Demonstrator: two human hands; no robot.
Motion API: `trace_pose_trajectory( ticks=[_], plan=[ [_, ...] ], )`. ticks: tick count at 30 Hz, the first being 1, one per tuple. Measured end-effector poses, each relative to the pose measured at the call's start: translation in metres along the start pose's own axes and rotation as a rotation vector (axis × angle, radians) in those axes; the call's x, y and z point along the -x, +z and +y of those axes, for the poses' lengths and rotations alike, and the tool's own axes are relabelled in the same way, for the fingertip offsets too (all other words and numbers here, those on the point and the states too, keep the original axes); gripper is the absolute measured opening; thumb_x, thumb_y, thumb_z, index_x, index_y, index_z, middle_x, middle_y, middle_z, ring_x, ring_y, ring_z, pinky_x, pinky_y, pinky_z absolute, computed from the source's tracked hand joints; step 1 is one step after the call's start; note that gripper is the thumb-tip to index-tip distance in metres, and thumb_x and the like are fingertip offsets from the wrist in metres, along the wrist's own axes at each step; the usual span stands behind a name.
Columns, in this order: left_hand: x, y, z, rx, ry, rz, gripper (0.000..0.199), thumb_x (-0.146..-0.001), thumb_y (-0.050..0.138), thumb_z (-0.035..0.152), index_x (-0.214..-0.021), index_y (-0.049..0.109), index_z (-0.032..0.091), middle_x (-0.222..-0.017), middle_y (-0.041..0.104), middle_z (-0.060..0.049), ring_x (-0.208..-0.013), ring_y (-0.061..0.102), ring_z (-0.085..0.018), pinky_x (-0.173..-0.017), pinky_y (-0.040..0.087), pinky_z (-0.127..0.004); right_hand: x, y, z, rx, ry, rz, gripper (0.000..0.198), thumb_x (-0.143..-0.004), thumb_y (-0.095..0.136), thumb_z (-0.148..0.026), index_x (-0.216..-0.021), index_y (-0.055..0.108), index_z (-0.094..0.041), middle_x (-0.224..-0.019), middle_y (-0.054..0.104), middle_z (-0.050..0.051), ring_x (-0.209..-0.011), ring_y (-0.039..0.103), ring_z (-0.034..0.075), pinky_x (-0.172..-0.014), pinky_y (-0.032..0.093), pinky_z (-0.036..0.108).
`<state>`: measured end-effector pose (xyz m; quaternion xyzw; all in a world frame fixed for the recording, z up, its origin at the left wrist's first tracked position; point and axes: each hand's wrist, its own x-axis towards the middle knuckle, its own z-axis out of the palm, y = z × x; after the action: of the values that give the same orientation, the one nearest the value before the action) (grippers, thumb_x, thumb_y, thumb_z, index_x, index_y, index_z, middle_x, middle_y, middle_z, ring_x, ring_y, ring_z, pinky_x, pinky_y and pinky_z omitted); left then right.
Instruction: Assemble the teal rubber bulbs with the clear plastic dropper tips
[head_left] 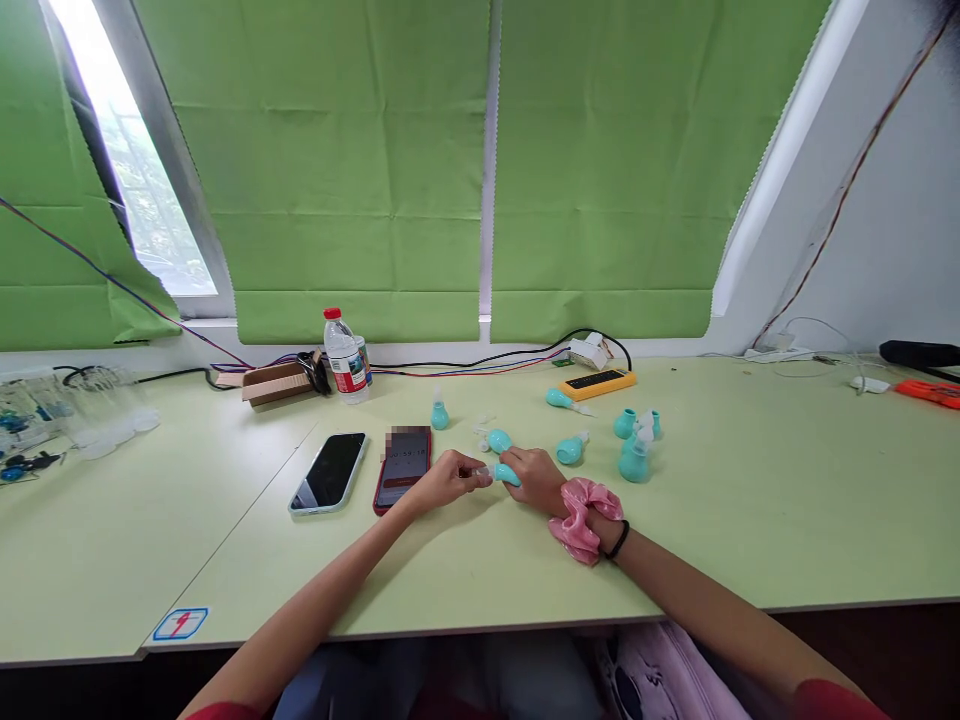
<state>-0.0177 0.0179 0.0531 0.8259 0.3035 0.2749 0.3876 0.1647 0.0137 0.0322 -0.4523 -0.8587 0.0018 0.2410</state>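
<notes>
Just in front of me, my right hand (534,478) is closed around a small turquoise squeeze bulb (507,475). My left hand (453,480) pinches the clear plastic tip (484,473) at the bulb's left end; whether tip and bulb are fully joined I cannot tell. Another turquoise bulb (499,440) lies right behind my hands, beside some small clear pieces (482,440). To the right are a tipped-over bulb (571,450) and a cluster with an upright bulb (634,464). One bulb with a clear tip (439,414) stands upright farther back.
Left of my hands lie a red-cased phone (403,465) and a pale-cased phone (330,474). Behind them stand a water bottle (346,360) and an open cardboard box (276,384). A yellow-edged power strip (598,385) lies at the back; clear plastic bags (97,410) sit far left.
</notes>
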Motion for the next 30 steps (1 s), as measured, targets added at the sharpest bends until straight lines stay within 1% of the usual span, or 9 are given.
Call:
trace_pose_trajectory(
  ticks=[5, 10, 13, 15, 19, 22, 26, 28, 30],
  plan=[
    [0.003, 0.007, 0.002, -0.221, 0.107, 0.105, 0.030, -0.076, 0.045, 0.035, -0.060, 0.055, 0.012, -0.047, 0.035, 0.003, -0.047, 0.026, -0.007, -0.045, 0.023, -0.020, -0.002, -0.002, -0.001, -0.294, 0.082, 0.010, 0.009, -0.058, 0.049, -0.014, -0.066, 0.051, -0.018, -0.059, 0.054, 0.002, -0.055, 0.046, 0.014, -0.054, 0.035, 0.026],
    [0.005, 0.014, 0.007, -0.397, 0.208, 0.099, 0.025, -0.076, 0.045, 0.031, -0.063, 0.057, 0.014, -0.049, 0.044, 0.001, -0.047, 0.032, -0.008, -0.050, 0.027, -0.021, -0.004, -0.008, 0.006, -0.553, 0.129, -0.238, 0.007, -0.053, 0.054, -0.015, -0.060, 0.052, -0.017, -0.050, 0.046, -0.003, -0.049, 0.041, 0.010, -0.046, 0.030, 0.022],
    [0.002, 0.015, 0.009, -0.354, 0.206, 0.114, 0.026, -0.077, 0.044, 0.034, -0.075, 0.062, 0.015, -0.055, 0.053, -0.002, -0.049, 0.039, -0.009, -0.051, 0.031, -0.021, -0.005, -0.017, 0.007, -0.691, 0.277, -0.395, 0.013, -0.054, 0.056, -0.020, -0.066, 0.051, -0.017, -0.044, 0.039, -0.007, -0.039, 0.035, 0.006, -0.038, 0.024, 0.020],
    [-0.001, 0.012, 0.009, -0.280, 0.180, 0.165, 0.028, -0.077, 0.045, 0.036, -0.084, 0.063, 0.016, -0.065, 0.059, -0.004, -0.055, 0.046, -0.011, -0.054, 0.034, -0.022, -0.006, -0.024, 0.006, -0.765, 0.311, -0.450, 0.016, -0.057, 0.057, -0.026, -0.068, 0.050, -0.017, -0.043, 0.036, -0.008, -0.036, 0.032, 0.005, -0.035, 0.022, 0.018],
    [-0.006, 0.004, -0.001, -0.110, 0.086, 0.376, 0.033, -0.079, 0.041, 0.037, -0.097, 0.060, 0.017, -0.084, 0.062, -0.007, -0.069, 0.053, -0.015, -0.060, 0.040, -0.023, -0.008, -0.036, 0.010, -0.782, 0.263, -0.301, 0.023, -0.061, 0.057, -0.036, -0.070, 0.050, -0.016, -0.047, 0.038, -0.007, -0.039, 0.033, 0.004, -0.036, 0.024, 0.017],
    [-0.009, 0.001, -0.013, -0.298, 0.082, 0.417, 0.031, -0.080, 0.039, 0.029, -0.102, 0.057, 0.018, -0.090, 0.061, -0.008, -0.080, 0.054, -0.018, -0.072, 0.042, -0.028, -0.011, -0.039, 0.017, -0.766, 0.246, -0.134, 0.027, -0.063, 0.056, -0.041, -0.065, 0.048, -0.016, -0.052, 0.041, -0.005, -0.042, 0.035, 0.005, -0.039, 0.029, 0.018],
    [-0.011, 0.004, -0.026, -0.730, 0.105, 0.241, 0.027, -0.077, 0.039, 0.014, -0.099, 0.055, 0.016, -0.099, 0.056, -0.011, -0.099, 0.047, -0.021, -0.084, 0.038, -0.033, -0.014, -0.034, 0.019, -0.705, 0.243, 0.053, 0.027, -0.064, 0.054, -0.042, -0.063, 0.048, -0.016, -0.056, 0.043, -0.004, -0.047, 0.038, 0.007, -0.045, 0.033, 0.020],
    [-0.012, 0.009, -0.027, -0.865, 0.069, 0.137, 0.026, -0.075, 0.038, 0.008, -0.091, 0.057, 0.015, -0.094, 0.056, -0.011, -0.095, 0.048, -0.022, -0.082, 0.039, -0.034, -0.013, -0.031, 0.017, -0.694, 0.217, 0.078, 0.024, -0.065, 0.053, -0.040, -0.067, 0.049, -0.016, -0.057, 0.044, -0.003, -0.049, 0.040, 0.008, -0.047, 0.034, 0.020],
    [-0.012, 0.013, -0.027, -0.949, 0.009, 0.112, 0.034, -0.071, 0.035, 0.000, -0.095, 0.055, 0.013, -0.088, 0.056, -0.012, -0.090, 0.049, -0.022, -0.078, 0.040, -0.034, -0.010, -0.028, 0.014, -0.642, 0.171, 0.088, 0.019, -0.065, 0.052, -0.035, -0.069, 0.051, -0.015, -0.058, 0.045, -0.003, -0.052, 0.042, 0.009, -0.050, 0.035, 0.020]
  ],
)
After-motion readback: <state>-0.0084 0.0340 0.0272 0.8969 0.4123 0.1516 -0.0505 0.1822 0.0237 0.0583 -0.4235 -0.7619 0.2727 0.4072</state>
